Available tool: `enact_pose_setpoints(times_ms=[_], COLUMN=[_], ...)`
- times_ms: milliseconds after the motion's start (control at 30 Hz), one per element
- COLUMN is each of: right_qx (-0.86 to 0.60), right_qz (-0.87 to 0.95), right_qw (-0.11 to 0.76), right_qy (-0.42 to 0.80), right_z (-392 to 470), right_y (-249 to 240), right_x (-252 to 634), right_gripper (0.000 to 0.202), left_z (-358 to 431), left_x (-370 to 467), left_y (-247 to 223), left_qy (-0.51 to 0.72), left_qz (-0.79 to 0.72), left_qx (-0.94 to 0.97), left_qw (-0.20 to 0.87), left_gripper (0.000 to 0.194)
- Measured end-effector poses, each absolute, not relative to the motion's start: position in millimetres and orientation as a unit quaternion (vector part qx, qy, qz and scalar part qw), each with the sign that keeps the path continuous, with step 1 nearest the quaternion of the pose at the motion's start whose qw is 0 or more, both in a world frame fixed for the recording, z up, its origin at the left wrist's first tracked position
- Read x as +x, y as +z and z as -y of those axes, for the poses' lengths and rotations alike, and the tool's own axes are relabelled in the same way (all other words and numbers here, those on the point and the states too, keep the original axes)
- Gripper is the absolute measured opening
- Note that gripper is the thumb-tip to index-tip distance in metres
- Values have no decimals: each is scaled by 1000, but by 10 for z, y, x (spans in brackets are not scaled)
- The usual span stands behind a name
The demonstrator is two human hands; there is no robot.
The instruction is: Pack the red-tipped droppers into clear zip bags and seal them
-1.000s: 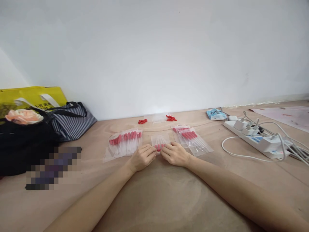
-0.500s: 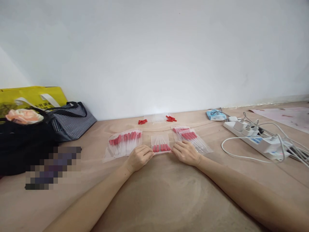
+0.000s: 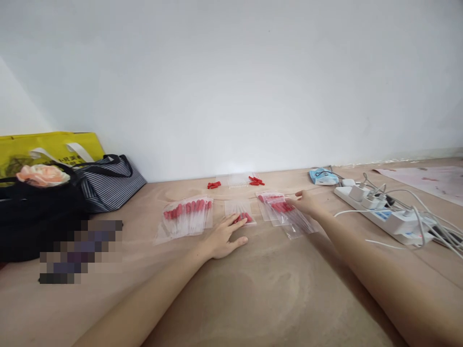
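left hand (image 3: pixel 223 239) partly covering packet (image 3: pixel 232 207), forearms (image 3: pixel 162 285) cropped

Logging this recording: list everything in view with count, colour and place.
Middle bag: one, see-through with red-tipped sticks, under the left hand
Left bags: several overlapping, see-through, red-tipped sticks
Right bags: at least two, same look
Loose red pieces: two piles, by the wall
Back plastic: count unclear, see-through, between piles
Blue packet: one, right rear
Power strip: one, white, plugs and cables attached, right
Sheet: one, pinkish, far right
Bags at far left: yellow bag, striped bag, black bag
Flower: one, peach, on black bag
Blurred item: one, dark, left
Table: one, brown
Wall: whitish, behind
Hands: left hand on middle bag; right hand at right bags
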State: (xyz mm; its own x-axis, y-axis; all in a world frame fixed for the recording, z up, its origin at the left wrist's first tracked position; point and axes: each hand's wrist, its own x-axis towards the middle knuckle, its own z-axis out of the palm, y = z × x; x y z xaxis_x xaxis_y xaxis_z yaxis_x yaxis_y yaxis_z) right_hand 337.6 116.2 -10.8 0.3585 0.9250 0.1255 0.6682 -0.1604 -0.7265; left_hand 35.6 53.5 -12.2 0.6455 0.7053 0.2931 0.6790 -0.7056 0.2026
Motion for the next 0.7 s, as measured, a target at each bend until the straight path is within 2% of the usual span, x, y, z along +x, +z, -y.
enact_pose_setpoints(times_ms=[67,167,367,567,700], right_qx=[-740,-723,-686,-585,-464], right_qz=[512,515,517,593,654], right_qw=[357,354,382,406,468], right_qy=[251,294,341,376,372], right_z=[-1227,-1274,-1289,-1021,-763], right_y=[-150,-189,-103,235,451], right_x=[3437,3383,3298,3354,3113], right_gripper=[37,32,23,33,40], left_z=[-675,-807,-724,-694,-704], left_x=[387,429,438,431,424], left_y=[-127,-136,-171,-194,-113], left_qy=[168,159,237,348,427], left_qz=[-389,-393,-392,-379,-369], left_qx=[904,904,889,857,825], left_qw=[51,60,-7,-42,-1], left_gripper=[49,49,46,32,26])
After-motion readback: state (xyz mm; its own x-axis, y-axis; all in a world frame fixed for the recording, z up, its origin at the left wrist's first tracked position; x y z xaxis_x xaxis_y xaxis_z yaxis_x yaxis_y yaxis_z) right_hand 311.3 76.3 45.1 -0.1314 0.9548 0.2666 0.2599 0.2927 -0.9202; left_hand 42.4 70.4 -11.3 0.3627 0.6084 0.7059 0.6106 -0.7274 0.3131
